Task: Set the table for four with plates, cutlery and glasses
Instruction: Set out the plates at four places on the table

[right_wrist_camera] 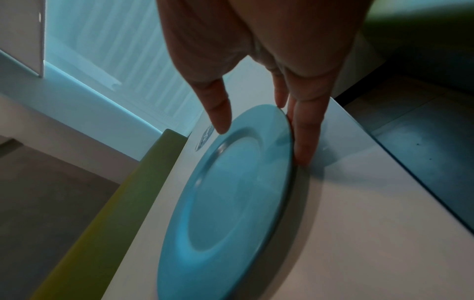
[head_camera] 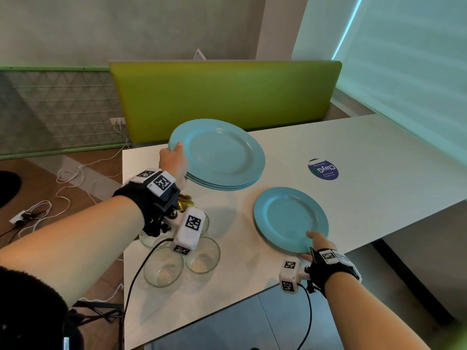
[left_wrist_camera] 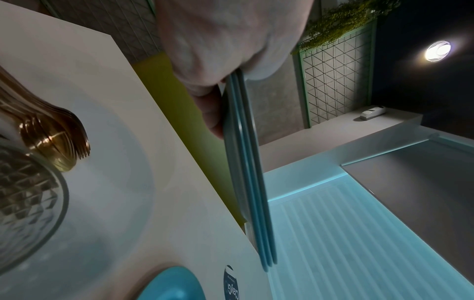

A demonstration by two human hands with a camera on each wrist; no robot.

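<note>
Leftmost, our left hand (head_camera: 174,161) gripped a stack of three blue plates (head_camera: 222,157) by its near rim, thumb on top and fingers (left_wrist_camera: 210,113) curled beneath, holding it clear above the white table (head_camera: 366,157). Under that wrist sat the clear glasses (head_camera: 202,256) and a bunch of gold forks (left_wrist_camera: 59,138). To the right, a single blue plate (head_camera: 290,218) lay at the table's near edge. Our right hand (head_camera: 317,245) held its near rim, thumb (right_wrist_camera: 218,109) on top, straight fingers (right_wrist_camera: 305,130) against the rim's underside. Just beyond that plate's far side lay a round blue sticker (head_camera: 323,169).
</note>
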